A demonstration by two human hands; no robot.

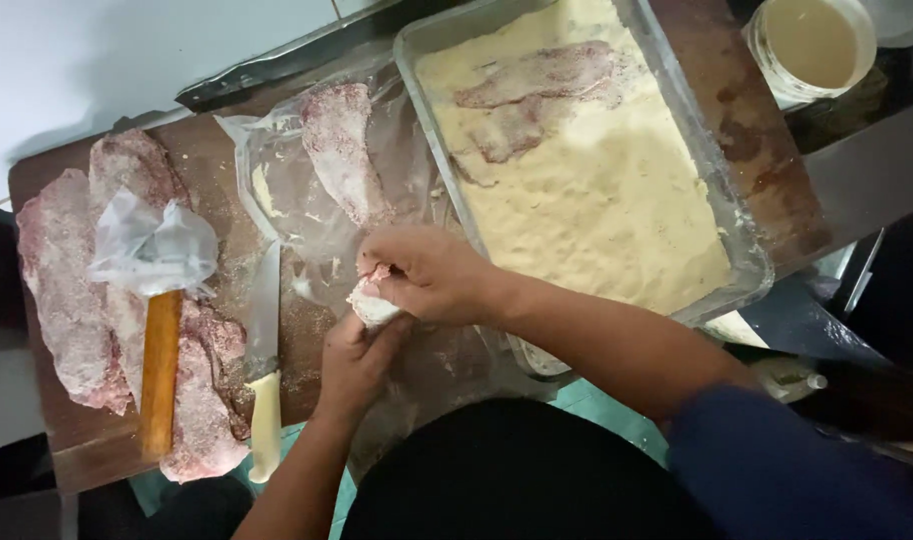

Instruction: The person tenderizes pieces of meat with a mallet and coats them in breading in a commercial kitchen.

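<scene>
I had both hands, left point(355, 362) and right point(427, 275), closed in one grip on a single small floured meat piece point(372, 303) near the brown wooden surface's point(212, 155) front edge; two coated fillets point(537, 95) lay in the one clear crumb tray point(742, 240).

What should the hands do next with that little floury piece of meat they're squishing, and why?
Probably lay the small meat piece flat on the plastic sheet. Both the left hand and the right hand pinch it while it looks folded up, and the other coated cutlets already lie flat on the wooden board.
</scene>
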